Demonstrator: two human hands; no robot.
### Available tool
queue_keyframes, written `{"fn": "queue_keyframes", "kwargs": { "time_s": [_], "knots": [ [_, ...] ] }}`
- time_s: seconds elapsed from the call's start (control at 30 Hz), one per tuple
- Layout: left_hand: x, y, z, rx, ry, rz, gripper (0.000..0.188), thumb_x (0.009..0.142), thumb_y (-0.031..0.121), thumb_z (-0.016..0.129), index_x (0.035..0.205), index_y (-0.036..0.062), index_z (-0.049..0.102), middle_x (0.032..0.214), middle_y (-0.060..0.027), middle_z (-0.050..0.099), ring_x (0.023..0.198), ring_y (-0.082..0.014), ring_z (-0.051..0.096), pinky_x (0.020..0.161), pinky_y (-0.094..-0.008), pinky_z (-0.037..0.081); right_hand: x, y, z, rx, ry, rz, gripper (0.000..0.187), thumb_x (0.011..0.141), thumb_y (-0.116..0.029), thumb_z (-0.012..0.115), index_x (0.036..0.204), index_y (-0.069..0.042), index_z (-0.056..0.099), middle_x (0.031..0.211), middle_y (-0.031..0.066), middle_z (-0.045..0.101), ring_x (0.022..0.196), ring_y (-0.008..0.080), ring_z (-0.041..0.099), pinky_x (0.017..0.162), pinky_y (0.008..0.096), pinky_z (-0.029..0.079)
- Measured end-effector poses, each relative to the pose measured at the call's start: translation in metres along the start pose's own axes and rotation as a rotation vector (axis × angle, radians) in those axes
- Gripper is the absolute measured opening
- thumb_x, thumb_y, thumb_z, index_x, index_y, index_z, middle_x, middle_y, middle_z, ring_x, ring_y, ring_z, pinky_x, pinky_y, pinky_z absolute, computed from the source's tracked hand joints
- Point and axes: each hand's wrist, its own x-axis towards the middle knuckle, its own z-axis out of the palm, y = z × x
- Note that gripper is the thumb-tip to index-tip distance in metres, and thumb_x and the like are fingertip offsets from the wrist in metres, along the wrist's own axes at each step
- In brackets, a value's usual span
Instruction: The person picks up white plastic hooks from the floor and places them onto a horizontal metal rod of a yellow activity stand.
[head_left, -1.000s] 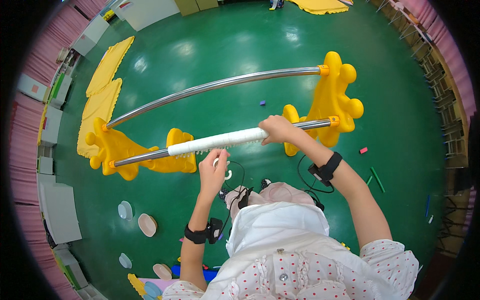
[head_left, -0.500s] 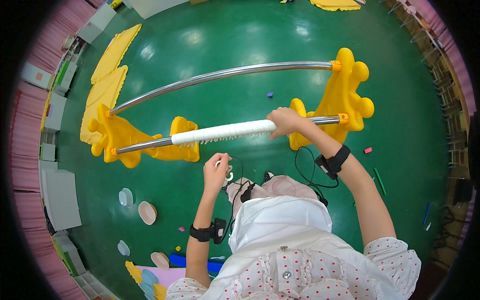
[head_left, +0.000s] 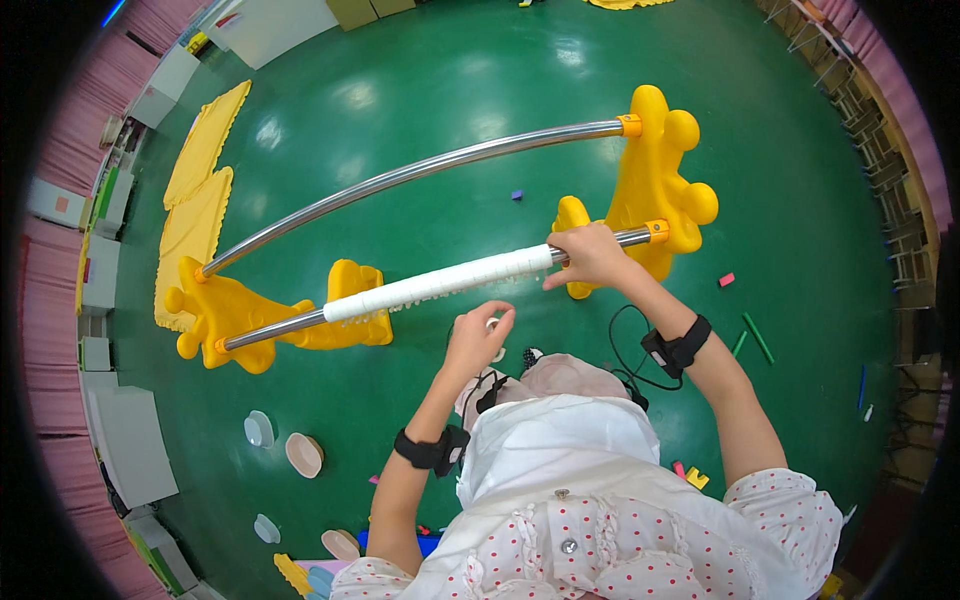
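A row of white plastic rings with small hooks beneath (head_left: 440, 283) sits packed together around the lower metal bar (head_left: 285, 325) of a rack. At the right end of that row, my right hand (head_left: 592, 256) has its fingers over the bar and its thumb below. My left hand (head_left: 478, 340) is below the bar, fingers curled around a white plastic hook (head_left: 500, 354), which they partly hide. Yellow animal-shaped stands, left (head_left: 250, 310) and right (head_left: 645, 170), carry both the lower bar and the curved-looking upper metal bar (head_left: 420, 165).
Yellow mats (head_left: 195, 235) lie on the green floor at the left. Closer in are a pink basin (head_left: 305, 455) and a blue basin (head_left: 259, 429). Green sticks (head_left: 758, 338) and a pink block (head_left: 727, 280) lie to the right. A black cable (head_left: 625, 340) hangs near my right wrist.
My left hand has risen and moved right, closer to the bar, with the white hook. My right hand stays at the row's right end, its grip slightly shifted. The whole view has turned a little.
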Motion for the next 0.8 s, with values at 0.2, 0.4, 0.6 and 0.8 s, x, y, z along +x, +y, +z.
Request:
{"fn": "queue_keyframes", "kwargs": {
  "time_s": [0.2, 0.4, 0.6, 0.8],
  "knots": [
    [0.045, -0.005, 0.029, -0.889, -0.138, -0.419, 0.019, 0.083, 0.024, 0.058, 0.085, 0.0114, 0.044, 0.055, 0.0013, 0.047, 0.045, -0.0106, 0.05, 0.033, -0.0217, 0.036, -0.003, 0.003, 0.014, -0.145, 0.109, -0.003, 0.051, 0.054, -0.051, 0.071, 0.081, -0.01, 0.057, 0.067, 0.0047, 0.06, 0.067, 0.0243, 0.061, 0.058, 0.0361, 0.045],
    [0.052, -0.022, 0.031, -1.023, -0.237, -0.329, 0.019, 0.084, 0.021, 0.057, 0.094, 0.0133, 0.042, 0.058, 0.001, 0.047, 0.049, -0.0111, 0.051, 0.035, -0.0203, 0.036, -0.005, -0.004, 0.007, -0.008, 0.209, -0.043, 0.052, 0.057, -0.048, 0.07, 0.093, -0.014, 0.056, 0.067, 0.0027, 0.059, 0.067, 0.0234, 0.06, 0.059, 0.0359, 0.042],
    [0.048, -0.02, 0.032, -0.999, -0.225, -0.287, 0.019, 0.083, 0.021, 0.058, 0.095, 0.0126, 0.044, 0.058, 0.0016, 0.047, 0.049, -0.0103, 0.051, 0.036, -0.0202, 0.036, -0.004, 0.0, 0.02, -0.085, 0.29, -0.079, 0.051, 0.059, -0.049, 0.068, 0.095, -0.015, 0.055, 0.071, 0.0009, 0.058, 0.068, 0.0205, 0.059, 0.062, 0.0354, 0.039],
    [0.031, -0.019, 0.026, -0.655, -0.216, -0.359, 0.038, 0.08, 0.023, 0.062, 0.111, 0.0082, 0.045, 0.06, 0.0014, 0.05, 0.046, -0.0059, 0.046, 0.037, -0.0179, 0.031, -0.005, -0.002, 0.025, -0.215, 0.379, -0.105, 0.044, 0.063, -0.043, 0.068, 0.094, -0.014, 0.056, 0.07, -0.0013, 0.058, 0.072, 0.0178, 0.056, 0.067, 0.0346, 0.038]
  ]
}}
